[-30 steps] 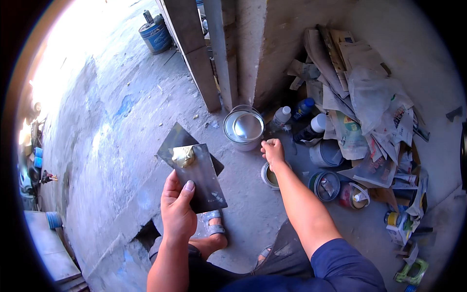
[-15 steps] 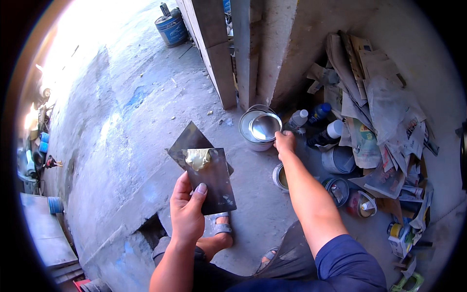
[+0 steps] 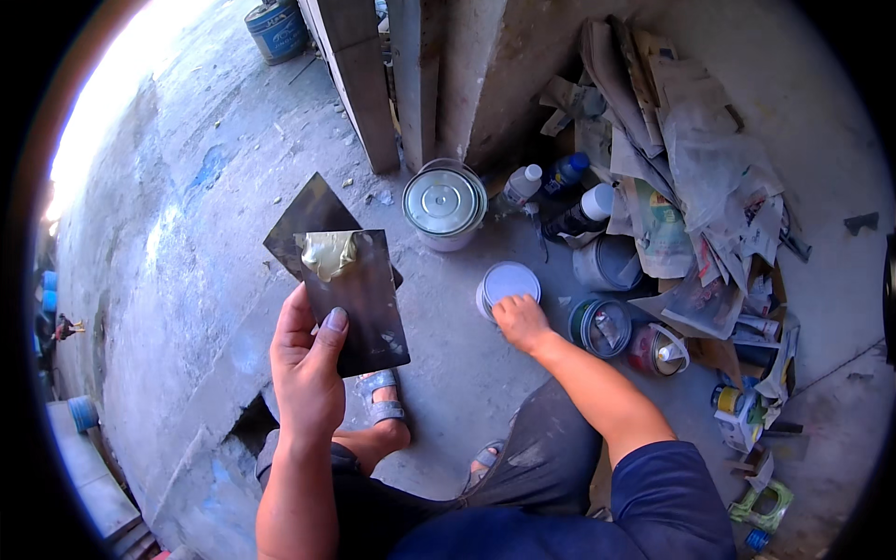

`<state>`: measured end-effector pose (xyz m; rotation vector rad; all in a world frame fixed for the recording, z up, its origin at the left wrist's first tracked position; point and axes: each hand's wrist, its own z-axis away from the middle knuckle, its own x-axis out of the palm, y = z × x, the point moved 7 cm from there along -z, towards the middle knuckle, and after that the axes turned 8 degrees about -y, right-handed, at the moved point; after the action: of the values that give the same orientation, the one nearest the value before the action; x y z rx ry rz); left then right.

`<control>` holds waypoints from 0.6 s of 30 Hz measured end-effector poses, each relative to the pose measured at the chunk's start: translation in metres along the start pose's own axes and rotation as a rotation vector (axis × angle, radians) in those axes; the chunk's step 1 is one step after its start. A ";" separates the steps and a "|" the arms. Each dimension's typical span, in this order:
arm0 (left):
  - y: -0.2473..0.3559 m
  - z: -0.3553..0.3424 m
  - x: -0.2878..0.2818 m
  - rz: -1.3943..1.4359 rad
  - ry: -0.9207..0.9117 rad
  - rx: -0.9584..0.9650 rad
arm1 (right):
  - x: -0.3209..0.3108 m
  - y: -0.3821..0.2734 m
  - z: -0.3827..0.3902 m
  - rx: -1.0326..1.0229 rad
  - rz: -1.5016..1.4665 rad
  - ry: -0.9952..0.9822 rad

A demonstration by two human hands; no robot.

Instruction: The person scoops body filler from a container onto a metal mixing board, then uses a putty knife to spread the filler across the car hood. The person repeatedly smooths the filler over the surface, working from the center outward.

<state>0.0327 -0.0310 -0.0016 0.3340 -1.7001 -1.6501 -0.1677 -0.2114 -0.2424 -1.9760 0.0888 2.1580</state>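
The left hand (image 3: 311,359) pinched two flat dark plates (image 3: 369,303) with creamy yellow paste (image 3: 327,258); the right hand (image 3: 523,323), grip hard to tell, touched a round white lid (image 3: 510,280), best kept level.

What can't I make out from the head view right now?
All in the head view:
- Inside of the small can: covered by the pale lid.
- Right hand: its exact hold on the lid is hidden by the hand itself.
- Rear plate: partly behind the front plate.
- Left hand: fingertips behind the plates.
- Blue drum: cut off by the upper edge.
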 end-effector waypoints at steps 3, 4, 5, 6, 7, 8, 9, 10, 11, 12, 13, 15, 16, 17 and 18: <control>-0.002 0.001 0.003 -0.005 -0.014 -0.004 | 0.026 -0.006 0.005 0.075 0.034 -0.058; -0.002 0.002 0.003 -0.008 -0.012 -0.010 | 0.031 -0.006 0.005 0.090 0.027 -0.102; -0.002 0.003 0.004 -0.010 -0.011 -0.016 | 0.036 -0.005 0.004 0.106 0.020 -0.146; -0.003 0.004 0.004 -0.016 -0.013 -0.018 | 0.040 -0.004 0.004 0.122 0.015 -0.190; -0.003 0.003 0.005 -0.022 -0.020 -0.014 | 0.048 -0.004 0.005 0.138 0.006 -0.210; -0.003 0.002 0.006 -0.028 -0.027 -0.010 | 0.055 -0.005 0.005 0.154 -0.002 -0.231; -0.002 0.001 0.008 -0.020 -0.032 -0.011 | 0.062 -0.004 0.005 0.169 -0.009 -0.251; -0.002 0.001 0.008 -0.017 -0.028 -0.013 | 0.063 -0.003 0.004 0.218 -0.041 -0.287; -0.001 0.001 0.008 -0.013 -0.024 -0.015 | 0.063 -0.002 0.002 0.266 -0.074 -0.323; 0.000 0.001 0.006 -0.013 -0.025 -0.011 | 0.064 0.000 0.001 0.314 -0.106 -0.359; -0.002 0.000 0.006 -0.007 -0.031 -0.009 | 0.052 0.003 0.001 0.363 -0.152 -0.341; -0.003 0.001 0.004 0.000 -0.033 -0.013 | 0.029 0.006 -0.003 0.451 -0.248 -0.307; -0.002 0.000 0.004 0.003 -0.039 -0.016 | 0.030 0.006 -0.003 0.494 -0.191 -0.310; -0.001 0.000 0.004 0.007 -0.044 -0.019 | 0.033 0.004 -0.003 0.538 -0.135 -0.313; -0.001 -0.001 0.004 -0.004 -0.038 -0.019 | 0.035 0.005 -0.002 0.582 -0.077 -0.315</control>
<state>0.0297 -0.0345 -0.0014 0.2989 -1.7117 -1.6843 -0.1690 -0.2123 -0.2775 -1.2884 0.5129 2.0552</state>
